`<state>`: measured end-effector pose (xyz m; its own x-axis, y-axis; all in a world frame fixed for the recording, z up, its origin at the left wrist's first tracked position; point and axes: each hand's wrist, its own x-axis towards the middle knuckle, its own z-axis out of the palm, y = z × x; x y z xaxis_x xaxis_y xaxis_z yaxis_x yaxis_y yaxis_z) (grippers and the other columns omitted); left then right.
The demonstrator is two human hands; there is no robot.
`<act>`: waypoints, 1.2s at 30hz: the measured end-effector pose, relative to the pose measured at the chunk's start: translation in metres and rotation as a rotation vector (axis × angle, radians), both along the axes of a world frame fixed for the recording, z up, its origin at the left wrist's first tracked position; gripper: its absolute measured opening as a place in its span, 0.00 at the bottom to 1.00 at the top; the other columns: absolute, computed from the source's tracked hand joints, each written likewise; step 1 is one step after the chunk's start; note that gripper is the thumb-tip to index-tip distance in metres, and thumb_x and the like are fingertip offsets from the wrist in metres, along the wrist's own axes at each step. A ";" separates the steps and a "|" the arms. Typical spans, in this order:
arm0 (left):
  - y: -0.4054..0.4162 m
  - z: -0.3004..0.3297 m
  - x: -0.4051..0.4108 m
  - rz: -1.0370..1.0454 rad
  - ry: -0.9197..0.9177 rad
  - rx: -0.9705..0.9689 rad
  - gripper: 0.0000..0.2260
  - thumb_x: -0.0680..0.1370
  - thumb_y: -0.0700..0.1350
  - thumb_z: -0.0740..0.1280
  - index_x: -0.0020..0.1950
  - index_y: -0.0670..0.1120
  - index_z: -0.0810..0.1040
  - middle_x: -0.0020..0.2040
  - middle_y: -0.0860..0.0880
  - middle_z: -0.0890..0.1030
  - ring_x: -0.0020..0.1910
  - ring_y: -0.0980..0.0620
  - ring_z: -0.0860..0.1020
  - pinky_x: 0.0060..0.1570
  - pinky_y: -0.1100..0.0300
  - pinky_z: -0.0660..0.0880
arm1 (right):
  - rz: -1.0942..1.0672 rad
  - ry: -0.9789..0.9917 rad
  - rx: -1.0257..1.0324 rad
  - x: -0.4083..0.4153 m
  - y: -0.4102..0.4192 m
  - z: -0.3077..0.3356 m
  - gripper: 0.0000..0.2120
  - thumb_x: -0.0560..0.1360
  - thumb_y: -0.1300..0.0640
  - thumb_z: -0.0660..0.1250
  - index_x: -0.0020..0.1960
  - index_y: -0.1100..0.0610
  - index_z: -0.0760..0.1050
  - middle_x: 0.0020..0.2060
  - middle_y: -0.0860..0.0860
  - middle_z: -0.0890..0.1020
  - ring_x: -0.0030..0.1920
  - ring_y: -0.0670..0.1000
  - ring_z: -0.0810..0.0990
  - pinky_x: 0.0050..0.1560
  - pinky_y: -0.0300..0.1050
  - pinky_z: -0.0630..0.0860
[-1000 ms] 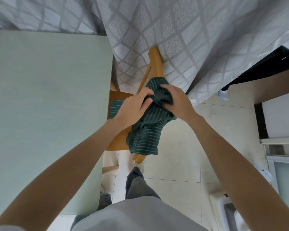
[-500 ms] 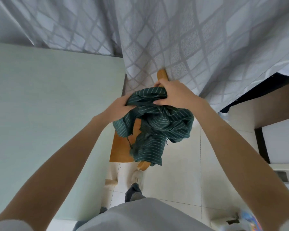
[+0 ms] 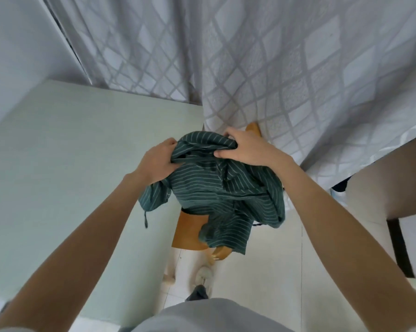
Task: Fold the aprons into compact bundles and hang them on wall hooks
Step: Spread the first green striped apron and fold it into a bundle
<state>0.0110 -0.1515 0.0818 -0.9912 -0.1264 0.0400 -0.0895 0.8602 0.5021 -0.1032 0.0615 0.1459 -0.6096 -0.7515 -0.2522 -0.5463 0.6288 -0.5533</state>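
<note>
At the centre of our view, above the wooden chair, we hold the dark green striped apron bunched up in the air between both hands. Our left hand, at about ten o'clock of the bundle, grips its left upper edge with the fingers tucked under the cloth and the thumb laid over it. Our right hand, at about one o'clock of the bundle, clutches the top fold, its fingers curled into the fabric. The rest of the apron sags down toward six o'clock, draping over the chair seat, and a thin tie dangles from its lower left corner at about eight o'clock. A pale green table fills the view at nine o'clock. A grey curtain with a diamond pattern hangs across twelve o'clock, just behind our right hand. Below, at six o'clock, a light shoe stands on the tiled floor.
</note>
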 end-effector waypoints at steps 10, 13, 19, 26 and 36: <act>-0.093 0.032 0.084 0.402 0.135 0.485 0.12 0.76 0.45 0.68 0.58 0.50 0.71 0.48 0.57 0.79 0.46 0.62 0.77 0.44 0.69 0.71 | 0.010 -0.163 -0.449 0.023 -0.140 0.019 0.19 0.73 0.51 0.70 0.61 0.54 0.69 0.64 0.47 0.71 0.61 0.43 0.65 0.59 0.39 0.61; -0.130 0.041 0.121 0.459 0.149 0.461 0.17 0.73 0.48 0.71 0.58 0.50 0.69 0.47 0.60 0.79 0.43 0.69 0.76 0.41 0.74 0.70 | 0.048 -0.188 -0.486 0.045 -0.194 0.011 0.19 0.73 0.52 0.71 0.59 0.54 0.68 0.64 0.48 0.72 0.63 0.46 0.67 0.61 0.43 0.62; -0.215 0.037 0.199 0.560 0.055 0.145 0.21 0.73 0.52 0.71 0.61 0.49 0.67 0.48 0.51 0.80 0.43 0.50 0.78 0.44 0.57 0.73 | 0.159 -0.200 -0.473 0.107 -0.291 0.001 0.19 0.74 0.52 0.69 0.61 0.54 0.68 0.57 0.46 0.75 0.55 0.46 0.71 0.54 0.40 0.64; -0.284 -0.012 0.276 0.439 -0.428 0.015 0.26 0.71 0.60 0.70 0.63 0.49 0.67 0.51 0.48 0.81 0.44 0.47 0.79 0.48 0.52 0.76 | 0.212 -0.230 -0.134 0.177 -0.345 -0.080 0.23 0.74 0.46 0.68 0.62 0.54 0.65 0.44 0.50 0.77 0.41 0.50 0.75 0.40 0.44 0.69; -0.311 -0.084 0.318 0.414 -0.262 0.025 0.24 0.75 0.54 0.67 0.69 0.53 0.65 0.61 0.51 0.76 0.54 0.50 0.78 0.53 0.55 0.74 | 0.177 0.286 -0.046 0.221 -0.351 -0.164 0.14 0.75 0.45 0.65 0.53 0.54 0.75 0.63 0.56 0.70 0.62 0.58 0.70 0.59 0.52 0.68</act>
<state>0.3285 -0.4630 -0.0017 -0.8336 -0.5099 -0.2125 -0.5478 0.7133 0.4371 0.1183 -0.2900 -0.0183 -0.5101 -0.8585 -0.0530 -0.7819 0.4886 -0.3872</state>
